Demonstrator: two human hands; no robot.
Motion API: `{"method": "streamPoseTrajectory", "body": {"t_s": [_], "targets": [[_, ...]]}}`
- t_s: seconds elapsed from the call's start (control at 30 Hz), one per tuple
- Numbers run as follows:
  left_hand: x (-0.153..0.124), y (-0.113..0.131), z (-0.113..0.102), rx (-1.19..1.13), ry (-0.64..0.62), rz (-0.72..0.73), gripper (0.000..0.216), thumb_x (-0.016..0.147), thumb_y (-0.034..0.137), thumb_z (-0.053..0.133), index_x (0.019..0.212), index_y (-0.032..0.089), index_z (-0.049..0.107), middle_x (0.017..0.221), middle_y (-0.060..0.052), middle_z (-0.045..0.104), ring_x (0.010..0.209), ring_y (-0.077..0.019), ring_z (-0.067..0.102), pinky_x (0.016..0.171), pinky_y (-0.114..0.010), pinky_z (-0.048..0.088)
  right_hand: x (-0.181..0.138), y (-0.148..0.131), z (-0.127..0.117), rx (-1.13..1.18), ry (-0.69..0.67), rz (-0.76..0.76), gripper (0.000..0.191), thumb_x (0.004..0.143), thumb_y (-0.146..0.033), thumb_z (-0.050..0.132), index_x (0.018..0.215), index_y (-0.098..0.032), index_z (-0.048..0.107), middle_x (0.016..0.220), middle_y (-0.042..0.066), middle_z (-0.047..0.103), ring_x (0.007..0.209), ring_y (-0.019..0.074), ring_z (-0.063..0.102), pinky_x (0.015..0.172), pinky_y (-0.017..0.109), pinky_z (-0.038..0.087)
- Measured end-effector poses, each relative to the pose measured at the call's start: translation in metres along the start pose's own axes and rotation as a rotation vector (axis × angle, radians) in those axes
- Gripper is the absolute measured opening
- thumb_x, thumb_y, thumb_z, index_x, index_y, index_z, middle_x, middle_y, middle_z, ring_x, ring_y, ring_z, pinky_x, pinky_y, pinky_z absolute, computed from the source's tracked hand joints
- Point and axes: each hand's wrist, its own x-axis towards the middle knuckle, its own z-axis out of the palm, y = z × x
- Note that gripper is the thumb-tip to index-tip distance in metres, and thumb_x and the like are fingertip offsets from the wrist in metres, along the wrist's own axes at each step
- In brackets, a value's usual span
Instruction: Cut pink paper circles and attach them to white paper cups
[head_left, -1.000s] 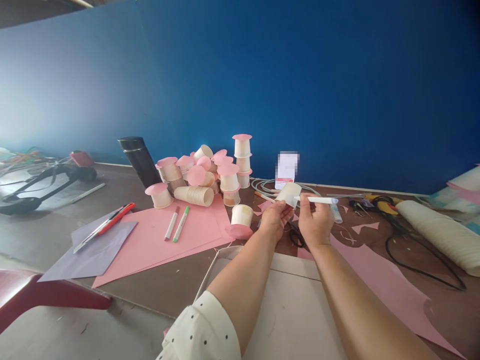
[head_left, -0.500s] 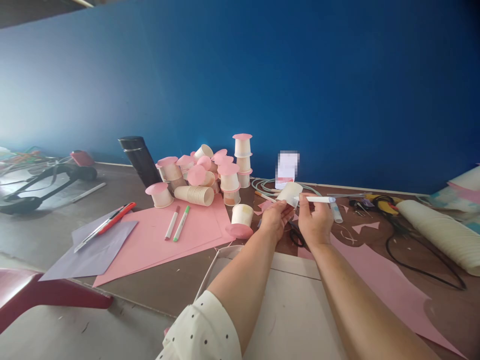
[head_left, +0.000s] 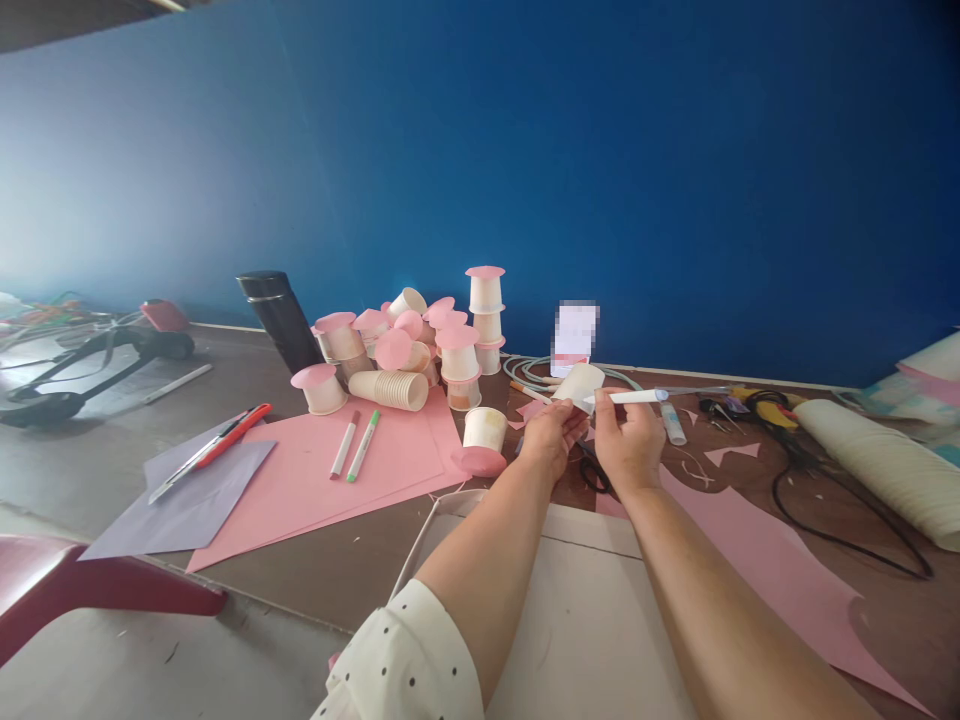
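Observation:
A small white paper cup (head_left: 579,384) is gripped by my left hand (head_left: 551,437), with its fingers closed around the lower part. My right hand (head_left: 632,440) pinches a white marker pen (head_left: 634,397), whose tip end is at the cup's right side; whether it touches the cup I cannot tell. Left of my hands, a paper cup (head_left: 485,430) stands on a pink paper disc (head_left: 480,461). Farther left, two capped markers, one dark red (head_left: 344,446) and one green (head_left: 363,447), lie on pink paper sheets (head_left: 300,490).
Cups with pink discs (head_left: 460,352) are piled near the wall beside a black bottle (head_left: 279,320). A red cutter (head_left: 210,453) rests on purple paper (head_left: 180,515). On the right are cut pink paper (head_left: 765,570), a black cable (head_left: 817,530) and a long cup stack (head_left: 877,470).
Almost nothing differs. The marker and my right hand have shifted very slightly left and down, while the cup stays in my left hand.

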Motion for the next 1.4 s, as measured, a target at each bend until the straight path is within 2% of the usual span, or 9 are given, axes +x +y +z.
{"method": "streamPoseTrajectory", "body": {"t_s": [0.3, 0.53, 0.63, 1.03, 1.4], "targets": [[-0.0022, 0.0013, 0.0009, -0.011, -0.008, 0.005, 0.009, 0.081, 0.012, 0.056, 0.080, 0.010, 0.064, 0.076, -0.008, 0.067, 0.070, -0.0135, 0.064, 0.083, -0.030, 0.049, 0.0013, -0.0016, -0.0018, 0.004, 0.008, -0.006, 0.028, 0.089, -0.037, 0.049, 0.089, -0.017, 0.068, 0.082, 0.010, 0.070, 0.078, 0.0229, 0.063, 0.074, 0.033, 0.047], [-0.0005, -0.0002, -0.0002, 0.000, -0.017, 0.010, 0.007, 0.079, 0.013, 0.058, 0.080, 0.011, 0.064, 0.077, -0.008, 0.067, 0.072, -0.0145, 0.064, 0.084, -0.031, 0.049, 0.0006, -0.0015, -0.0004, -0.006, 0.003, -0.019, 0.030, 0.086, -0.039, 0.051, 0.086, -0.015, 0.069, 0.080, 0.010, 0.071, 0.073, 0.0238, 0.064, 0.070, 0.033, 0.047], [0.0001, -0.0007, -0.0007, 0.004, -0.023, 0.012, 0.007, 0.079, 0.014, 0.058, 0.080, 0.011, 0.064, 0.077, -0.008, 0.067, 0.073, -0.0148, 0.065, 0.084, -0.031, 0.049, 0.0010, -0.0021, -0.0005, 0.003, 0.010, -0.016, 0.029, 0.087, -0.038, 0.051, 0.089, -0.016, 0.070, 0.082, 0.010, 0.071, 0.076, 0.0236, 0.064, 0.073, 0.033, 0.047], [-0.0011, -0.0005, 0.0005, 0.022, -0.007, 0.019, 0.006, 0.079, 0.013, 0.058, 0.080, 0.012, 0.064, 0.076, -0.008, 0.067, 0.078, -0.0159, 0.065, 0.085, -0.031, 0.049, 0.0010, -0.0037, -0.0017, 0.039, -0.042, 0.005, 0.032, 0.088, -0.040, 0.049, 0.090, -0.016, 0.069, 0.081, 0.010, 0.070, 0.073, 0.0227, 0.063, 0.072, 0.034, 0.047], [-0.0015, 0.0000, 0.0005, -0.006, -0.006, 0.009, 0.007, 0.080, 0.012, 0.056, 0.079, 0.011, 0.063, 0.076, -0.007, 0.066, 0.070, -0.0135, 0.064, 0.083, -0.030, 0.049, 0.0007, -0.0036, -0.0004, 0.068, -0.079, 0.011, 0.032, 0.088, -0.041, 0.049, 0.090, -0.016, 0.068, 0.084, 0.010, 0.070, 0.076, 0.0232, 0.062, 0.072, 0.034, 0.046]]}}
